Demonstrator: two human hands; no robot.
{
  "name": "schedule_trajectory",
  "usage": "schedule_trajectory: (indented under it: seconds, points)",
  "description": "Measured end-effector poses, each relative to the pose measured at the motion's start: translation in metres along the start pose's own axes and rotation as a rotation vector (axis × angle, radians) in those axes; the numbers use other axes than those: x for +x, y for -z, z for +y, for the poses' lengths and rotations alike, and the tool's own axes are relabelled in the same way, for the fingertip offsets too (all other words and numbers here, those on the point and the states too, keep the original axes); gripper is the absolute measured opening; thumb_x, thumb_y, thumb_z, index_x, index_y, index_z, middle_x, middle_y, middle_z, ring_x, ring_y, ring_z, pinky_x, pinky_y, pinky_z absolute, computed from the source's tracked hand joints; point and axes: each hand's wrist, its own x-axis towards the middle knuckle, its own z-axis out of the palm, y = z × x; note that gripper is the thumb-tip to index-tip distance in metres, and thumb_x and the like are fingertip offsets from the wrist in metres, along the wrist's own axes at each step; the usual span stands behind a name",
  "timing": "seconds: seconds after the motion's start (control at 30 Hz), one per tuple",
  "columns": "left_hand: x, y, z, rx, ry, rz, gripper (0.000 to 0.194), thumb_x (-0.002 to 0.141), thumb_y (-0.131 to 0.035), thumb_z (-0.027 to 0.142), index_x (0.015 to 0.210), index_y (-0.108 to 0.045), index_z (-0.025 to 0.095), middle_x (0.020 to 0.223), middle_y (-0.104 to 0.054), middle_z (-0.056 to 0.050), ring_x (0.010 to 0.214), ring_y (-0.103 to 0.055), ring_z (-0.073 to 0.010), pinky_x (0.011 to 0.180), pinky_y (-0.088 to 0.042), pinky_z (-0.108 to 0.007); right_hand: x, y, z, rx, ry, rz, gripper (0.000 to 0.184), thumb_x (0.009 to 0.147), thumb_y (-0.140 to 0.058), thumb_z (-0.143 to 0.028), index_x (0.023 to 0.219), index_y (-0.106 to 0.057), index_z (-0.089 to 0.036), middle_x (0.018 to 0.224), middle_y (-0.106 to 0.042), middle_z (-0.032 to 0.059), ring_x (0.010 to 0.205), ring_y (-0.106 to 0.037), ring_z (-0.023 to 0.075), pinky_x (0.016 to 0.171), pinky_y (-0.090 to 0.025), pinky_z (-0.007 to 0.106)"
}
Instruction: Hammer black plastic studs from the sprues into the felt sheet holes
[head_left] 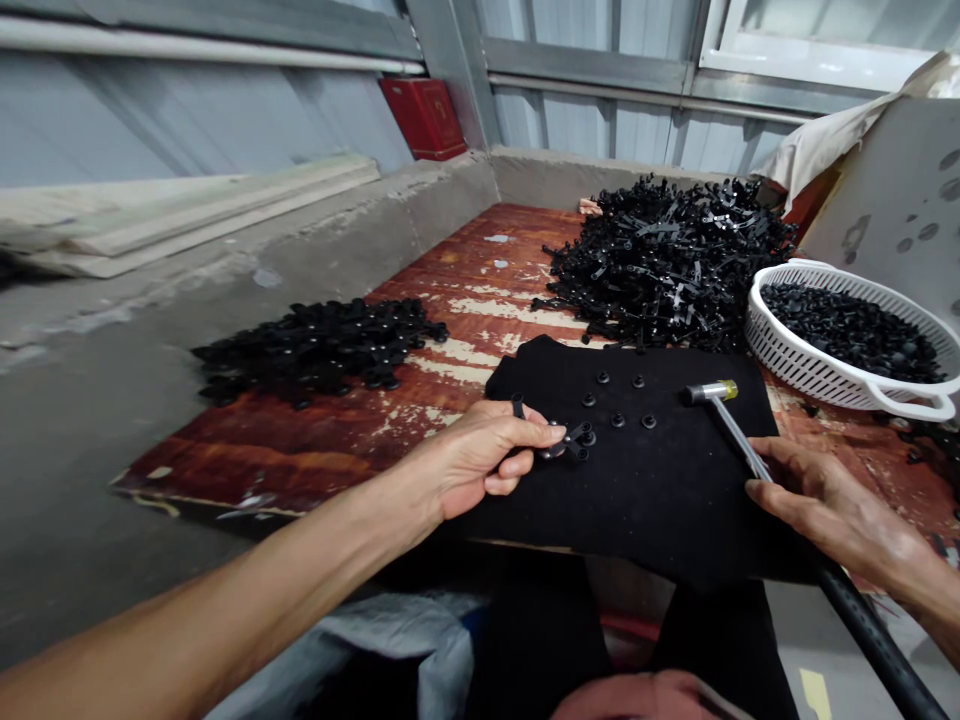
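My left hand (499,445) pinches a small black multi-armed part (576,441) with shiny rivets between thumb and fingers, low over the black mat (652,510). Several small round black caps (617,420) stand apart on the mat just beyond it. In my right hand (832,500) is a hammer (739,436), held by its handle where the metal shaft meets the black grip. Its head, dark at one end and yellow at the other, lies at or just above the mat's right side; I cannot tell if it touches.
Similar black parts form a low pile (322,345) at the left and a larger heap (675,260) at the back. A white basket (772,340) of small black pieces stands right. The worn red-brown tabletop (247,450) meets a concrete ledge (142,400). A red box (424,118) sits in the corner.
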Motion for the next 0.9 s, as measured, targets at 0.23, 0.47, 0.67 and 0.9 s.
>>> schedule_trajectory:
  seconds: [0.23, 0.47, 0.67, 0.9]
  points:
    - [-0.0005, -0.0017, 0.0011, 0.020, 0.012, 0.014, 0.020, 0.068, -0.068, 0.004, 0.059, -0.052, 0.014, 0.050, -0.052, 0.004, 0.029, -0.029, 0.0001, 0.026, -0.016, -0.010, 0.0006, -0.0006, -0.0026, 0.012, -0.018, 0.001, 0.041, 0.080, -0.052, -0.035, 0.114, -0.063, -0.016, 0.078, -0.068, 0.0044, 0.077, -0.066, 0.0255, 0.065, -0.053, 0.035]
    - [-0.0006, 0.0003, 0.0033, 0.036, 0.025, 0.012, 0.020, 0.068, -0.067, 0.004, 0.060, -0.052, 0.014, 0.051, -0.053, 0.003, 0.029, -0.029, 0.0001, 0.026, -0.017, -0.011, 0.0008, -0.0011, 0.0042, 0.012, -0.012, 0.021, 0.039, 0.083, -0.054, -0.032, 0.118, -0.063, -0.017, 0.071, -0.066, 0.0019, 0.069, -0.064, 0.0224, 0.065, -0.054, 0.035]
    - [0.0013, -0.0002, 0.0020, 0.041, 0.023, -0.003, 0.019, 0.068, -0.068, 0.005, 0.061, -0.053, 0.014, 0.052, -0.052, 0.003, 0.029, -0.029, 0.0002, 0.027, -0.017, -0.011, 0.0010, -0.0012, 0.0038, -0.002, -0.019, 0.034, 0.041, 0.081, -0.054, -0.037, 0.116, -0.063, -0.017, 0.071, -0.064, 0.0025, 0.072, -0.064, 0.0248, 0.068, -0.054, 0.039]
    - [0.0019, 0.0005, 0.0003, 0.052, 0.018, -0.005, 0.018, 0.071, -0.066, 0.005, 0.062, -0.053, 0.013, 0.053, -0.053, 0.003, 0.029, -0.029, 0.0005, 0.027, -0.017, -0.010, 0.0009, -0.0017, 0.0034, 0.047, -0.055, -0.007, 0.044, 0.081, -0.053, -0.039, 0.119, -0.060, -0.017, 0.078, -0.066, 0.0038, 0.070, -0.061, 0.0234, 0.069, -0.054, 0.039]
